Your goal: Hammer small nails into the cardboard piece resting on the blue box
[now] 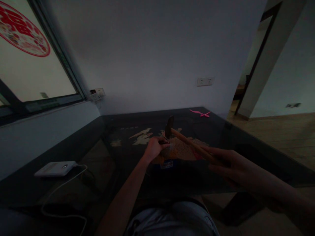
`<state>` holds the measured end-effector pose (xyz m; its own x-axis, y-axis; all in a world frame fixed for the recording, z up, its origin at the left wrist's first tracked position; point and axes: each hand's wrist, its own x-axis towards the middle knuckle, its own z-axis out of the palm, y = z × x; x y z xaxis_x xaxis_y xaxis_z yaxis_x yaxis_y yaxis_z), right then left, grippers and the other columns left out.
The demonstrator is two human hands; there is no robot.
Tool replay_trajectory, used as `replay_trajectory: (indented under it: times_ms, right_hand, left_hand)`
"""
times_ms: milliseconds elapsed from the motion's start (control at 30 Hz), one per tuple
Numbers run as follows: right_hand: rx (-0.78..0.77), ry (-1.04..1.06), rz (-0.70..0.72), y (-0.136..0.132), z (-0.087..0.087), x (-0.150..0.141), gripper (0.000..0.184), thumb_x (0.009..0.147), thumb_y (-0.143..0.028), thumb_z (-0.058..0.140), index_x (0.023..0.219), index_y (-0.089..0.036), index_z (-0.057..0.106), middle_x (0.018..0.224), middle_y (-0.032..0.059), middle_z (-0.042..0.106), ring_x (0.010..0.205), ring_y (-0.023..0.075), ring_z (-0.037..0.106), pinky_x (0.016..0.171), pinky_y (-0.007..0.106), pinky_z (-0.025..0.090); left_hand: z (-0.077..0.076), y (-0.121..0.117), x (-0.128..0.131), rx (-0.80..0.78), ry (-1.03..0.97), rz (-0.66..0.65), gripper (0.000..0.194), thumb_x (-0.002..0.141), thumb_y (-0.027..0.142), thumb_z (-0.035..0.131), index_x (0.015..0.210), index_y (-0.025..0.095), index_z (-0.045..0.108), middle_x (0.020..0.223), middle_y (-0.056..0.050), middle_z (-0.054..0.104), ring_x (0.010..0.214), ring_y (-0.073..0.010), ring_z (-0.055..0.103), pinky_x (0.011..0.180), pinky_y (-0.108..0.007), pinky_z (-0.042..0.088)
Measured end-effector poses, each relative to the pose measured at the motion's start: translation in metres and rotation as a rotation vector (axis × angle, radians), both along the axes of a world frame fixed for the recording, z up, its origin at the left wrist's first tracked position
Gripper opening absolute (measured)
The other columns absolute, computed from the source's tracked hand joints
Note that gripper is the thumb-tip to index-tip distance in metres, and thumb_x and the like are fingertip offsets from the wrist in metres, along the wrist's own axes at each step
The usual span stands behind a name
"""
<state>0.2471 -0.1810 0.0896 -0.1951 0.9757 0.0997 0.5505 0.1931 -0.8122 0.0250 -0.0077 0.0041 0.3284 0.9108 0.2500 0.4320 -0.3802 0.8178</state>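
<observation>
The right hand (230, 164) grips a hammer (187, 141) at mid-frame; beside its head, the left hand (155, 147) bunches its fingers over a speckled piece (180, 149), whether pinching anything I cannot tell. Work seems under way; what's done or left doesn't show.

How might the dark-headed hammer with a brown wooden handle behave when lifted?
The hammer is probably head-heavy: its dark, blocky head looks metallic. The straight wooden handle should stay stiff. Held well behind the head by the right hand, it may tip head-down.
</observation>
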Motion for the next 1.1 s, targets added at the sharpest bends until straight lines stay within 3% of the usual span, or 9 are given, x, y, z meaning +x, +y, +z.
replay_trajectory:
  times_ms: [100, 200, 400, 500, 567, 700, 833, 967, 1100]
  right_hand:
    - [-0.035, -0.025, 0.001, 0.003, -0.005, 0.001, 0.052, 0.080, -0.028, 0.058, 0.131, -0.024, 0.055, 0.103, 0.0051, 0.071, 0.091, 0.0273, 0.067, 0.072, 0.036, 0.056]
    - [-0.006, -0.031, 0.059, 0.004, -0.004, 0.001, 0.050, 0.077, -0.027, 0.060, 0.127, -0.022, 0.059, 0.105, 0.0055, 0.071, 0.089, 0.0260, 0.066, 0.072, 0.033, 0.056]
    - [-0.025, -0.014, 0.004, -0.002, 0.004, -0.002, 0.052, 0.083, -0.032, 0.054, 0.134, -0.022, 0.051, 0.110, 0.0078, 0.067, 0.089, 0.0236, 0.064, 0.066, 0.029, 0.054]
    - [-0.075, -0.065, 0.009, 0.001, -0.004, -0.001, 0.054, 0.081, -0.031, 0.055, 0.133, -0.017, 0.052, 0.079, 0.0059, 0.068, 0.059, 0.0169, 0.060, 0.046, 0.024, 0.047]
    - [-0.111, -0.065, 0.006, 0.002, -0.007, -0.001, 0.055, 0.080, -0.029, 0.055, 0.133, -0.016, 0.053, 0.068, 0.0033, 0.064, 0.048, 0.0140, 0.053, 0.038, 0.022, 0.040]
    - [-0.083, -0.021, -0.025, -0.002, 0.001, -0.003, 0.056, 0.079, -0.029, 0.056, 0.135, -0.025, 0.050, 0.081, 0.0040, 0.069, 0.051, 0.0152, 0.057, 0.037, 0.022, 0.041]
    - [-0.001, -0.029, -0.028, -0.002, 0.006, -0.004, 0.052, 0.079, -0.026, 0.057, 0.131, -0.025, 0.054, 0.093, 0.0060, 0.071, 0.074, 0.0210, 0.065, 0.054, 0.026, 0.052]
    - [0.002, -0.135, 0.059, 0.009, -0.001, 0.000, 0.054, 0.077, -0.019, 0.055, 0.132, -0.022, 0.054, 0.079, 0.0028, 0.070, 0.061, 0.0170, 0.062, 0.049, 0.024, 0.050]
    - [0.079, -0.159, 0.096, 0.014, -0.001, 0.005, 0.053, 0.078, -0.022, 0.056, 0.132, -0.024, 0.054, 0.106, 0.0057, 0.068, 0.072, 0.0186, 0.064, 0.054, 0.025, 0.052]
  left_hand:
    - [-0.001, 0.001, -0.001, -0.011, 0.015, 0.000, 0.013, 0.069, 0.024, 0.069, 0.077, 0.014, 0.071, 0.079, -0.005, 0.072, 0.076, -0.0197, 0.065, 0.072, -0.028, 0.048]
    - [0.000, -0.001, -0.002, -0.006, 0.030, -0.022, 0.013, 0.069, 0.023, 0.068, 0.078, 0.014, 0.071, 0.080, -0.005, 0.072, 0.075, -0.0192, 0.065, 0.070, -0.028, 0.047]
    - [0.004, -0.005, -0.001, 0.016, 0.022, 0.014, 0.009, 0.068, 0.023, 0.070, 0.070, 0.015, 0.069, 0.072, -0.003, 0.070, 0.071, -0.0182, 0.064, 0.068, -0.027, 0.046]
    - [0.005, -0.005, -0.001, 0.001, 0.028, 0.014, 0.007, 0.067, 0.022, 0.070, 0.070, 0.015, 0.069, 0.073, -0.003, 0.071, 0.072, -0.0185, 0.064, 0.066, -0.027, 0.046]
    - [0.005, -0.005, -0.002, -0.004, 0.036, 0.005, 0.006, 0.068, 0.021, 0.069, 0.071, 0.016, 0.070, 0.074, -0.003, 0.071, 0.072, -0.0187, 0.064, 0.067, -0.028, 0.046]
    - [0.003, -0.003, -0.001, 0.006, 0.013, 0.001, 0.006, 0.068, 0.020, 0.069, 0.071, 0.015, 0.070, 0.075, -0.004, 0.072, 0.073, -0.0187, 0.065, 0.071, -0.028, 0.047]
    - [0.000, -0.002, -0.001, -0.014, 0.003, 0.019, 0.008, 0.067, 0.021, 0.070, 0.070, 0.014, 0.069, 0.075, -0.005, 0.071, 0.073, -0.0186, 0.065, 0.070, -0.028, 0.047]
    - [-0.002, -0.001, -0.001, -0.024, -0.001, 0.022, 0.009, 0.067, 0.022, 0.070, 0.072, 0.015, 0.070, 0.075, -0.005, 0.071, 0.071, -0.0182, 0.065, 0.067, -0.027, 0.047]
    - [0.001, -0.003, -0.001, -0.017, -0.008, 0.016, 0.008, 0.066, 0.022, 0.070, 0.070, 0.015, 0.070, 0.073, -0.004, 0.071, 0.071, -0.0178, 0.064, 0.067, -0.027, 0.047]
